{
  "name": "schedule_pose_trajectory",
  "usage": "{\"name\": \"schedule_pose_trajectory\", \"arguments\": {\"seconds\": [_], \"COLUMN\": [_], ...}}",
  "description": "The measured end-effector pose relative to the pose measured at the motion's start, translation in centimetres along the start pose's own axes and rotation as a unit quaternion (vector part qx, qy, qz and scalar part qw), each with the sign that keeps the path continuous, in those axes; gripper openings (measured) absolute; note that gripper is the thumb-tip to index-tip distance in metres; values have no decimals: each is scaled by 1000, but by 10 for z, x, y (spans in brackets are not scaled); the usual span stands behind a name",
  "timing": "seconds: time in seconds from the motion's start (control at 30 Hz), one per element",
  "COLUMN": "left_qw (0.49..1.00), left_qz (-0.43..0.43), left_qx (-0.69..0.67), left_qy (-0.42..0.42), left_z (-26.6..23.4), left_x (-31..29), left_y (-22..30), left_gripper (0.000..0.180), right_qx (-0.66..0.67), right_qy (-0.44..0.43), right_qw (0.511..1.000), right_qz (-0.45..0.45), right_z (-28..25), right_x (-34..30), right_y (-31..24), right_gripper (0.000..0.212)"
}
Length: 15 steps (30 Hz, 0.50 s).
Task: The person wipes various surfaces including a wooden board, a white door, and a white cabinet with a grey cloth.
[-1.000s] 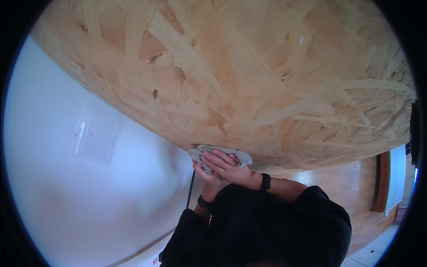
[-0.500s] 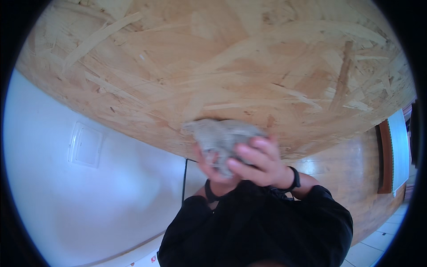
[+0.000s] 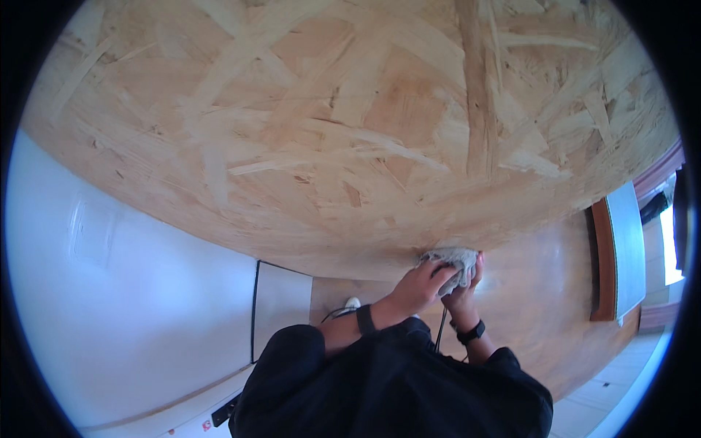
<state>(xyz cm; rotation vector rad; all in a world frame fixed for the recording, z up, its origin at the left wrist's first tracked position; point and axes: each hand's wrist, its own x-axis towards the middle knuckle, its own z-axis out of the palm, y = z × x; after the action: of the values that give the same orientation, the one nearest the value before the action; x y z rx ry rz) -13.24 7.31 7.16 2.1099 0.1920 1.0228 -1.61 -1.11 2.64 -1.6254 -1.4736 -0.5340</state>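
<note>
A crumpled grey cloth (image 3: 454,261) is bunched up between my two hands, against or close to the lower part of a large wood-strand board (image 3: 292,197); whether it touches the board I cannot tell. My left hand (image 3: 423,286) grips the cloth from its left side, fingers bent over it. From the right and below, my right hand (image 3: 463,293) holds the same cloth, fingers closed round its edge. Dark bands circle both wrists.
To the left stands a white wall (image 3: 161,285) with a faint square panel. A grey panel (image 3: 282,306) with a dark edge adjoins it. Brown wooden flooring (image 3: 544,292) extends to the right, toward a brown-framed, pale-topped piece of furniture (image 3: 621,252). Thin black cables hang near my body.
Both hands have moved right and lower in the view with the cloth still held. The board's pattern has shifted left as my head turned or moved, and more floor shows.
</note>
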Motion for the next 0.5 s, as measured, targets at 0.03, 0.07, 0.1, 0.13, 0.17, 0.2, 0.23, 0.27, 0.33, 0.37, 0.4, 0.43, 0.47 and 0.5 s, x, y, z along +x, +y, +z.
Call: {"name": "schedule_pose_trajectory", "arguments": {"seconds": [0.03, 0.07, 0.1, 0.13, 0.17, 0.2, 0.23, 0.27, 0.33, 0.37, 0.4, 0.43, 0.47, 0.5], "left_qw": [1000, 996, 995, 994, 994, 997, 997, 992, 986, 974, 972, 971, 967, 962], "left_qz": [0, -56, -44, -32, -32, 30, 69, 113, 137, 172, 174, 176, 187, 198], "left_qx": [11, -76, -89, -103, -100, -71, 1, -37, 25, 60, 53, 56, 61, 75], "left_qy": [9, -2, -2, -2, 3, 17, 47, 52, 96, 135, 149, 150, 159, 170], "left_z": [6, 11, 6, 4, -3, -8, -23, -15, -34, -35, -26, -29, -31, -34], "left_x": [-4, -6, -2, 5, 18, 35, 36, 51, 66, 74, 78, 79, 82, 84], "left_y": [-1, 1, 8, 13, 29, 47, 51, 58, 75, 81, 73, 73, 73, 73], "left_gripper": [43, 44, 46, 49, 49, 51, 54, 52, 50, 49, 46, 46, 46, 45], "right_qx": [11, -16, -39, -52, -48, -50, -2, -24, 4, -1, -6, -7, -13, -9], "right_qy": [2, -22, -46, -20, -20, 30, 79, 124, 165, 174, 178, 172, 168, 164], "right_qw": [1000, 999, 998, 997, 997, 996, 993, 988, 982, 980, 979, 981, 981, 982], "right_qz": [-9, -21, -32, -56, -61, -68, -85, -90, -91, -92, -95, -94, -92, -91], "right_z": [-2, -12, -20, -22, -27, -38, -25, -42, -33, -31, -27, -20, -15, -6], "right_x": [4, 14, 22, 33, 46, 57, 67, 82, 92, 97, 97, 94, 89, 82], "right_y": [1, -4, -7, -7, -9, -12, -21, -23, -30, -30, -28, -27, -22, -19], "right_gripper": [68, 66, 64, 58, 58, 60, 63, 61, 58, 57, 55, 54, 52, 51]}}
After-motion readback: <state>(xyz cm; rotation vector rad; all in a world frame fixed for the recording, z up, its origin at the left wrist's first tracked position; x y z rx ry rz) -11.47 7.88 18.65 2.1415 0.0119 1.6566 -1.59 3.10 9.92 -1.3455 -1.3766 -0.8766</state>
